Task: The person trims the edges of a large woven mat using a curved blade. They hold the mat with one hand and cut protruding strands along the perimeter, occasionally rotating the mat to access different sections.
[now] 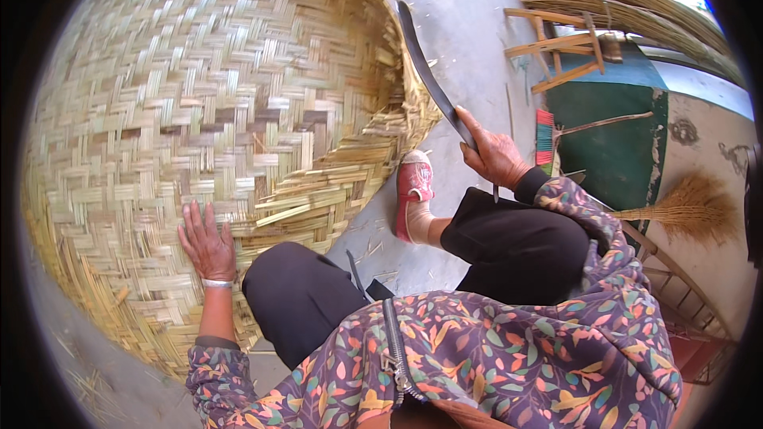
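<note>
Currently the left hand (208, 242) lies flat, fingers spread, on the woven bamboo basket (199, 111). Right hand (494, 152) grips a curved knife (429, 71); its blade runs up and leftward from that hand, tip just beside the basket's frayed rim, nearer right hand.

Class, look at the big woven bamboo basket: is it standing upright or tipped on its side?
Tipped on its side. The woven bamboo basket shows its rounded woven wall to the camera; the left hand presses flat on it.
</note>
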The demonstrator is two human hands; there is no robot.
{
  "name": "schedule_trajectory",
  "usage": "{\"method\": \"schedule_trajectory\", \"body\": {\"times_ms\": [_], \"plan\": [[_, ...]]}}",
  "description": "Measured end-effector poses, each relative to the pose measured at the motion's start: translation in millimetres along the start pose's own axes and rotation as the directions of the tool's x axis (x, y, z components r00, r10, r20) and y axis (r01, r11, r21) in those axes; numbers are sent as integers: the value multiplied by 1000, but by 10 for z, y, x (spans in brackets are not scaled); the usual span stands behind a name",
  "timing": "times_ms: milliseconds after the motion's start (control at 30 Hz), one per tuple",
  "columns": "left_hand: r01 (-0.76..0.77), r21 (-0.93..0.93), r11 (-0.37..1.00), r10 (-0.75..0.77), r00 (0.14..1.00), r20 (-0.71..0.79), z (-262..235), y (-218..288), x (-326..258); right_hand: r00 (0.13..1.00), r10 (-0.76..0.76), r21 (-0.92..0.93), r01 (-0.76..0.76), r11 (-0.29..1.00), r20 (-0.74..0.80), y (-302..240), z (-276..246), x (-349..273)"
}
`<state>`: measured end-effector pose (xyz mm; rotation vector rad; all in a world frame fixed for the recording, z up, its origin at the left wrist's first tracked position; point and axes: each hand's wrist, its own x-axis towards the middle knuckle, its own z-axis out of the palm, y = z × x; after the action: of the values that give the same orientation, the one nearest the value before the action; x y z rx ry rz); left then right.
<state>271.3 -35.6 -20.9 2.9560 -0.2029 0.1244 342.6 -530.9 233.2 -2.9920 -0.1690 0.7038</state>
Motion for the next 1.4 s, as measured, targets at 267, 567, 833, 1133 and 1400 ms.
{"method": "schedule_trajectory", "body": {"times_ms": [267, 567, 833, 1133, 1400], "plan": [[23, 37, 999, -25, 999, 44, 150, 155, -136, 945, 320, 262, -293, 920, -65, 786, -44, -635], [3, 60, 998, -7, 998, 60, 130, 158, -158, 878, 419, 592, -214, 777, -231, 1163, -108, 187], [-26, 49, 998, 22, 996, 86, -91, 188, -105, 945, 293, 606, -150, 781, -143, 1107, -218, 938], [-99, 106, 989, 66, 958, 280, -296, 48, -27, 948, -282, 97, 269, 958, 150, 1141, -43, 1491], [8, 233, 972, -125, 863, 489, -893, 633, 1100, 744, -612, 127, 602, 788, 268, 1098, 211, 2017]]}}
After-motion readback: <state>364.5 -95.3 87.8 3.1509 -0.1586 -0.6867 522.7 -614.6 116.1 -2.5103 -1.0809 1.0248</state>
